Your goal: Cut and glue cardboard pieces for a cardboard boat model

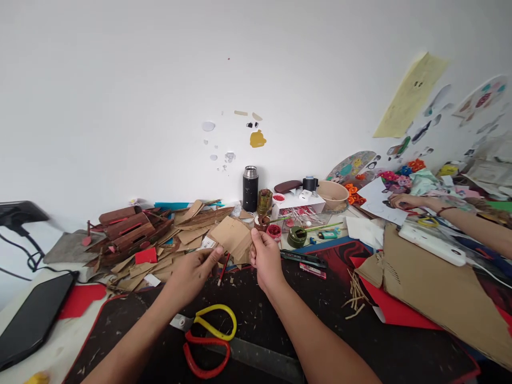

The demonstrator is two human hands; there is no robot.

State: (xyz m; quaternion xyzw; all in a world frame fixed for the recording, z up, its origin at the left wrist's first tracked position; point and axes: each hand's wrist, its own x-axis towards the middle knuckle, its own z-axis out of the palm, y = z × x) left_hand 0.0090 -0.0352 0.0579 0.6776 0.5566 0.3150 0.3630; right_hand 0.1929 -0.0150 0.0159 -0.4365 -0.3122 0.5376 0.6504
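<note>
A small tan piece of cardboard (232,234) is held up between my two hands above the dark mat. My right hand (267,260) pinches its right edge, thumb uppermost. At its lower left corner, my left hand (194,272) has thumb and fingers closed; the fingertips are partly hidden. Below the hands, scissors (216,322) with one yellow and one red handle lie on the mat, beside a metal ruler (264,356). A thin red stick, perhaps a pencil (224,269), lies just beneath the cardboard.
Cardboard scraps and a brown model boat (132,229) crowd the left. At the back stand a black flask (250,189) and paint jars (297,236). A dark cutter knife (303,258) lies right of my hands, with a large cardboard sheet (436,288) beyond. Another person's hand (404,201) reaches in at right.
</note>
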